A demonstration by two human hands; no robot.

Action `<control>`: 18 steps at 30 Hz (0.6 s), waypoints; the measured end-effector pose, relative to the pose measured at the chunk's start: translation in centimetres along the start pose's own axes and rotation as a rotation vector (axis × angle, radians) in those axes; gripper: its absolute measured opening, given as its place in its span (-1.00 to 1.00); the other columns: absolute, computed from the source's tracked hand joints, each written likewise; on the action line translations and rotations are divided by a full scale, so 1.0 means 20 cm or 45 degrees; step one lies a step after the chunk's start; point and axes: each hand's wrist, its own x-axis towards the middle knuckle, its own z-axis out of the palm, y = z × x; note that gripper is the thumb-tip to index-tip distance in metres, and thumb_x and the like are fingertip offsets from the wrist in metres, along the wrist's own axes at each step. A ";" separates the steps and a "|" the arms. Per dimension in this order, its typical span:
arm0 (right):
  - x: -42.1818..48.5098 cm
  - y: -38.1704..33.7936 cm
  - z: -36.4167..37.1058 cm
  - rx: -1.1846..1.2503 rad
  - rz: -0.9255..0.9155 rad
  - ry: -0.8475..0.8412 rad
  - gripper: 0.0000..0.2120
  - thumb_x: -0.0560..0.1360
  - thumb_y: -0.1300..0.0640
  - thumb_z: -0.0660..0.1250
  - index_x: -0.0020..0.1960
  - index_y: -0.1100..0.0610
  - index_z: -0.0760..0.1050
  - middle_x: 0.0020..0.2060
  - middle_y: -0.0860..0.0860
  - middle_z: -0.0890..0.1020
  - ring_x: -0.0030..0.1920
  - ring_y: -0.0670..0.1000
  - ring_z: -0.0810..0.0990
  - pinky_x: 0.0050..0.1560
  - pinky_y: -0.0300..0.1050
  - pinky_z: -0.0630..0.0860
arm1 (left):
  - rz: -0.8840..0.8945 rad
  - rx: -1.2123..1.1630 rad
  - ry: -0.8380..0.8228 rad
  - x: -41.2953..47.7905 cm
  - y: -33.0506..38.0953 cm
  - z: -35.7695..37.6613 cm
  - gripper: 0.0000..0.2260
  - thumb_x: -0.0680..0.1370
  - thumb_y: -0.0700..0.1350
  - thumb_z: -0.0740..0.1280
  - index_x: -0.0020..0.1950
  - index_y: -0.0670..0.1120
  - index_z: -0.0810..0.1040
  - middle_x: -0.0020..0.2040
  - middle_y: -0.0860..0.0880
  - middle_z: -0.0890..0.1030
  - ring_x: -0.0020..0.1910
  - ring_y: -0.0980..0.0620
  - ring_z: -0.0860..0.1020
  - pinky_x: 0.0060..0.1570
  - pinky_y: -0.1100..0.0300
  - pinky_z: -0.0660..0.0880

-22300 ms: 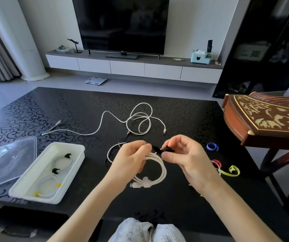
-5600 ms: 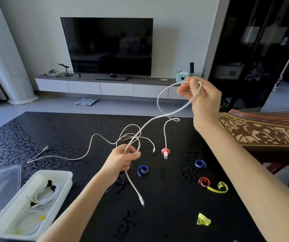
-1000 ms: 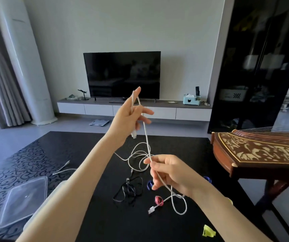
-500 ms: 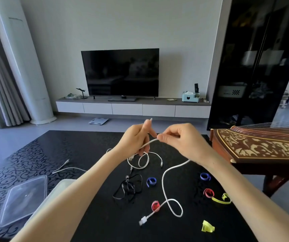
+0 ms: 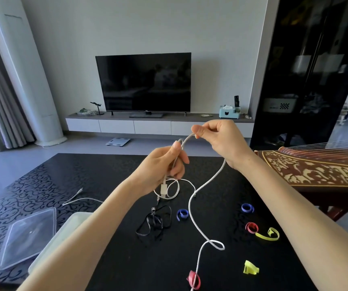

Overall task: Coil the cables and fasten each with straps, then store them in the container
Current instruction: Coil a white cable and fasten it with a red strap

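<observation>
The cable slants up-right from left hand.

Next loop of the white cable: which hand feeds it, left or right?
Right. The right hand pinches the white cable where the long slack trails to the table; the left hand grips near the plug end, so it likely anchors the coil.

2 arms in view, both uncovered. Left forearm and right forearm: bare from frame edge to wrist, slim, smooth. Left hand and right hand: bare as well, with slender fingers. Thumbnails short, rounded, plain. Any clothing lies outside the frame, so cannot tell what is worn.
</observation>
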 end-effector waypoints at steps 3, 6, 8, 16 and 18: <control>0.03 -0.02 -0.02 -0.033 -0.085 0.006 -0.78 0.46 0.00 0.39 -0.32 0.06 0.56 -0.50 -0.14 0.48 -0.46 -0.21 0.37 -0.36 -0.45 0.31 | 0.062 0.286 0.183 0.03 0.00 -0.01 -0.65 0.61 0.03 0.13 -0.19 -0.16 0.54 -0.35 -0.03 0.55 -0.32 0.11 0.52 -0.15 0.29 0.43; 0.06 -0.06 -0.04 -0.085 -0.205 0.011 -0.82 0.45 0.03 0.41 -0.27 0.08 0.58 -0.55 -0.21 0.47 -0.48 -0.20 0.37 -0.38 -0.42 0.31 | 0.173 0.555 0.330 0.06 0.01 -0.02 -0.68 0.64 -0.06 0.12 -0.21 -0.10 0.55 -0.24 0.03 0.61 -0.23 0.22 0.56 -0.09 0.40 0.43; 0.09 -0.09 -0.06 -0.097 -0.271 0.060 -0.87 0.45 0.03 0.42 -0.24 0.04 0.60 -0.50 -0.20 0.53 -0.44 -0.18 0.44 -0.34 -0.33 0.39 | 0.245 0.573 0.335 0.07 0.04 -0.02 -0.66 0.65 -0.06 0.10 -0.25 -0.10 0.51 -0.29 0.00 0.59 -0.21 0.09 0.59 -0.06 0.33 0.48; 0.06 0.15 -0.04 -0.317 -0.093 0.027 -0.81 0.48 0.04 0.40 0.08 0.02 0.59 -0.10 -0.10 0.62 -0.04 -0.05 0.58 0.03 -0.17 0.49 | 0.062 0.303 0.403 0.14 0.02 0.01 -0.64 0.66 -0.06 0.10 -0.32 -0.13 0.32 -0.59 0.14 0.27 -0.53 0.12 0.22 -0.50 0.33 0.21; -0.01 0.25 -0.02 -0.289 0.011 -0.087 -0.71 0.48 0.10 0.40 0.20 0.03 0.53 -0.04 -0.07 0.60 -0.02 -0.06 0.56 0.05 -0.24 0.46 | -0.034 0.184 0.382 0.14 -0.04 0.02 -0.64 0.66 -0.03 0.08 -0.31 -0.11 0.30 -0.57 0.13 0.23 -0.54 0.10 0.19 -0.49 0.27 0.17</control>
